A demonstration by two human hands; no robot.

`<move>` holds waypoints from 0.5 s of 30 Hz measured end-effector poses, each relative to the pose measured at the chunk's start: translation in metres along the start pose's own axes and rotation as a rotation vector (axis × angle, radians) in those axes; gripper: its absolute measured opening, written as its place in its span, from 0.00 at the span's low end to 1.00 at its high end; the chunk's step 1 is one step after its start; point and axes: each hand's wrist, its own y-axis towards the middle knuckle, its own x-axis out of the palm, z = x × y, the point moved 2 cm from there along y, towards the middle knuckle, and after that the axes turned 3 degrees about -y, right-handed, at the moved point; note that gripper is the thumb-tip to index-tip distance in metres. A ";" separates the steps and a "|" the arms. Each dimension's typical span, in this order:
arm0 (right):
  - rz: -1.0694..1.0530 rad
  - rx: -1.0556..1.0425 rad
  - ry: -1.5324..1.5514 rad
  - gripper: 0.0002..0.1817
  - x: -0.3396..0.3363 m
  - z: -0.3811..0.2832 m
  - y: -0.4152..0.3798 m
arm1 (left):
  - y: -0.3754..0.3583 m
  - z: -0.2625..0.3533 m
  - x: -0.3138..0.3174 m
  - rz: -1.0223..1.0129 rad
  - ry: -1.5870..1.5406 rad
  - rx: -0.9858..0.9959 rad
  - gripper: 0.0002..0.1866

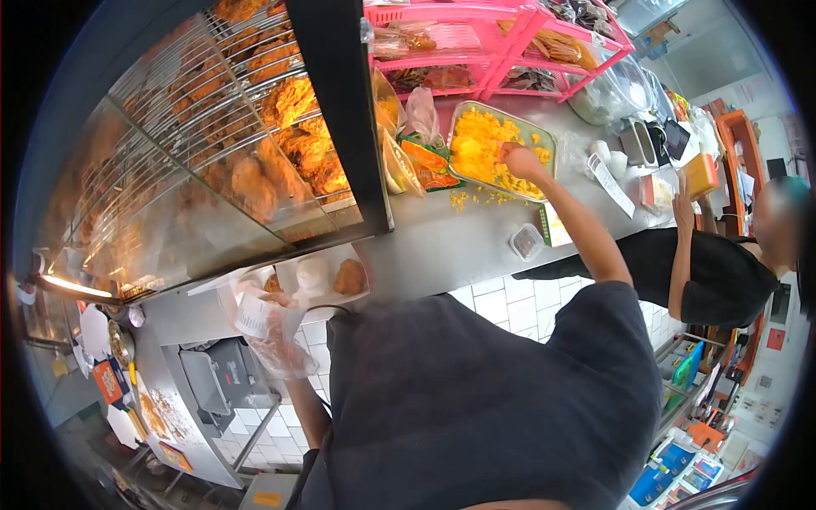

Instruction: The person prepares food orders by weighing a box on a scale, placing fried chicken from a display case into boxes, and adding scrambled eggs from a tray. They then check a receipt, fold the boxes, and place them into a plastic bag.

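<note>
My right hand (520, 161) is closed in the yellow crumbly food (480, 140), which fills much of a shallow metal tray (551, 140). Loose yellow bits (467, 200) lie on the counter beside the tray. Clear plastic wraps my left hand (285, 336), and its fingers are hard to make out. That hand is at the near left side of an open white box (331, 299) holding a browned fried piece (349, 277) and a white item (313, 274). A printed slip (252, 314) lies against the plastic.
A glass warmer (212, 161) with fried pieces on racks rises at the left. Pink shelves (484, 51) hold packets behind the tray. A small clear tub (527, 242) sits near the counter edge. At the right, another person (714, 272) in black reaches over the counter.
</note>
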 end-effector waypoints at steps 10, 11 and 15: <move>-0.248 0.428 1.493 0.13 0.008 0.003 -0.036 | 0.000 0.003 0.000 -0.030 -0.017 -0.029 0.22; -0.238 0.475 1.589 0.13 0.007 -0.001 -0.042 | -0.002 0.000 -0.006 0.019 0.006 -0.038 0.24; -0.175 0.369 1.546 0.12 -0.004 -0.012 -0.060 | -0.001 -0.016 -0.039 0.021 0.022 -0.077 0.25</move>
